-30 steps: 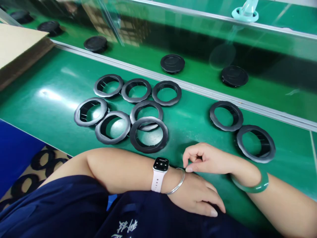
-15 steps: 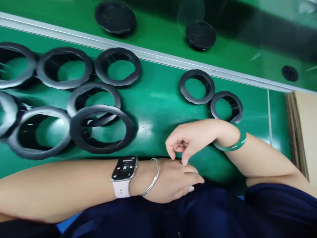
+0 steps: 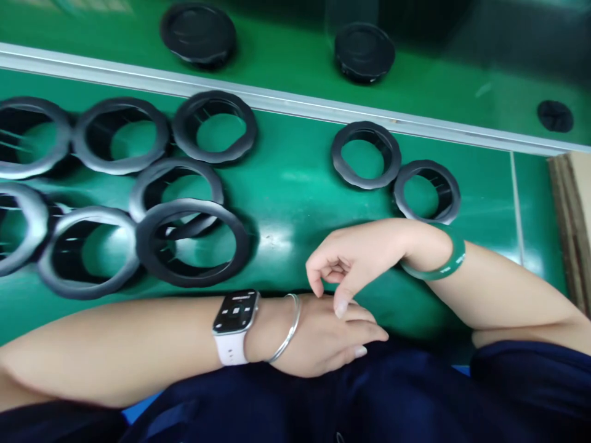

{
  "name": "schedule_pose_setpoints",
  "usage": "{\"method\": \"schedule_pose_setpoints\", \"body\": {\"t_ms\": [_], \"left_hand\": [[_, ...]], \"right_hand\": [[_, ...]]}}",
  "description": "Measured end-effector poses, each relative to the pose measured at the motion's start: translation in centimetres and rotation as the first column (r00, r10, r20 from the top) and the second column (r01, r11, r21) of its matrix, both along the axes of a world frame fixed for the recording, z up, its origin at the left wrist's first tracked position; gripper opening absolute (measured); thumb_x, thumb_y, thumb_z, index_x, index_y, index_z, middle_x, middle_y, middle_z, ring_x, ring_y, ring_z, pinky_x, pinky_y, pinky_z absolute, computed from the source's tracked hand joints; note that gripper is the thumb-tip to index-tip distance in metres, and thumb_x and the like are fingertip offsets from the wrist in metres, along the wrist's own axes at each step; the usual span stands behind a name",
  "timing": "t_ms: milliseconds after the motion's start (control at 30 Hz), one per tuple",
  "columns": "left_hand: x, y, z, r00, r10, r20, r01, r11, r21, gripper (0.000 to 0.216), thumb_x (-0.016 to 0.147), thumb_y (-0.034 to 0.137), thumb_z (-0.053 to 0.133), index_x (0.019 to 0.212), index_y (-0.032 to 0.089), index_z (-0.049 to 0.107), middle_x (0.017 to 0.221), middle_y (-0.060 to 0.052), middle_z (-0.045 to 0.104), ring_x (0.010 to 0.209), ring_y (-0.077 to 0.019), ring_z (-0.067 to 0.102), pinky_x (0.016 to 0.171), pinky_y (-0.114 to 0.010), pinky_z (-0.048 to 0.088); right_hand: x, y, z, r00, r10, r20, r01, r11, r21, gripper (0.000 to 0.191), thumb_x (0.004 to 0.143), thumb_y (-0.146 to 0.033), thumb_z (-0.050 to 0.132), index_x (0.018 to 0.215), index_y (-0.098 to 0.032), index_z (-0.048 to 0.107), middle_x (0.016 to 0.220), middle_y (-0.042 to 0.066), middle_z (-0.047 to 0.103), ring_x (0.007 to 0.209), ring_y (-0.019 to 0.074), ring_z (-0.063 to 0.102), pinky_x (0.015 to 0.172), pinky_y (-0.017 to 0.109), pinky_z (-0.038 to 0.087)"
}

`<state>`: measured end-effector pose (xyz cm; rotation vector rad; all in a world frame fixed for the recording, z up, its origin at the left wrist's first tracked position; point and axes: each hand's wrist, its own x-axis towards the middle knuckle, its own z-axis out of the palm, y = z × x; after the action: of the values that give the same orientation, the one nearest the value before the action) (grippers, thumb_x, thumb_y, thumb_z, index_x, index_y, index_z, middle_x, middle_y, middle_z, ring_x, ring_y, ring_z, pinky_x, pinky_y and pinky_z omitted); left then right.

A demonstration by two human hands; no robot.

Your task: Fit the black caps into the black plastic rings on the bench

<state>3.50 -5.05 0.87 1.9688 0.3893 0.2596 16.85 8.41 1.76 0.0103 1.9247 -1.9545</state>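
My left hand point(image 3: 327, 335) lies flat against the dark blue clothing at the table's near edge, its fingers stretched out and holding nothing. Above it is my right hand point(image 3: 353, 258), loosely curled and empty, with a gap between the thumb and the index fingertip. The right thumb touches, or nearly touches, the back of the left hand near the knuckles. Two black rings, one ring point(image 3: 366, 155) and a smaller ring point(image 3: 427, 192), stand just beyond the right hand. Closest to my left forearm is a wide black ring point(image 3: 237, 243), tilted and overlapping another ring point(image 3: 138, 197) behind it.
Several more black rings, among them a ring point(image 3: 120, 135), stand on the left of the green tabletop point(image 3: 286, 203). A metal strip point(image 3: 295, 106) crosses behind them. Beyond it are black round pieces point(image 3: 198, 34), point(image 3: 364, 52). Stacked cardboard point(image 3: 570, 227) is at the right.
The camera view has shifted and turned slightly, so rings and strip appear displaced. My right thumb has moved slightly down and left over the left hand. No ring was picked up.
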Motion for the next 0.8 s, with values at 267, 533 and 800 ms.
{"method": "schedule_pose_setpoints", "body": {"t_ms": [267, 533, 800], "left_hand": [[0.3, 0.6, 0.2, 0.994, -0.104, -0.043, 0.102, 0.993, -0.059, 0.049, 0.103, 0.027, 0.032, 0.145, 0.006, 0.047, 0.138, -0.012, 0.057, 0.123, -0.0228, 0.058, 0.108, -0.029, 0.046], [0.6, 0.9, 0.3, 0.986, -0.150, -0.066, 0.143, 0.985, -0.096, 0.050, 0.103, 0.025, 0.033, 0.145, 0.002, 0.046, 0.140, -0.016, 0.055, 0.129, -0.0245, 0.054, 0.112, -0.031, 0.042], [0.5, 0.7, -0.2, 0.990, -0.142, -0.006, 0.142, 0.988, -0.055, 0.052, 0.103, 0.027, 0.031, 0.145, 0.001, 0.045, 0.138, -0.017, 0.057, 0.132, -0.0251, 0.052, 0.117, -0.032, 0.036]], "right_hand": [[0.4, -0.7, -0.5, 0.991, -0.024, 0.135, 0.018, 0.999, 0.044, 0.035, 0.082, -0.043, 0.082, 0.102, -0.018, 0.068, 0.068, -0.007, 0.052, 0.055, 0.0065, 0.045, 0.048, 0.016, 0.034], [0.2, -1.1, -0.3, 0.987, -0.065, 0.150, 0.047, 0.992, 0.116, 0.031, 0.082, -0.042, 0.082, 0.097, -0.019, 0.069, 0.067, -0.007, 0.054, 0.056, 0.0077, 0.046, 0.048, 0.017, 0.034], [-0.4, -2.4, -0.8, 0.893, -0.425, -0.148, 0.440, 0.894, 0.089, 0.013, 0.090, -0.027, 0.074, 0.093, -0.017, 0.067, 0.092, 0.001, 0.062, 0.070, 0.0096, 0.056, 0.063, 0.020, 0.048]]}}
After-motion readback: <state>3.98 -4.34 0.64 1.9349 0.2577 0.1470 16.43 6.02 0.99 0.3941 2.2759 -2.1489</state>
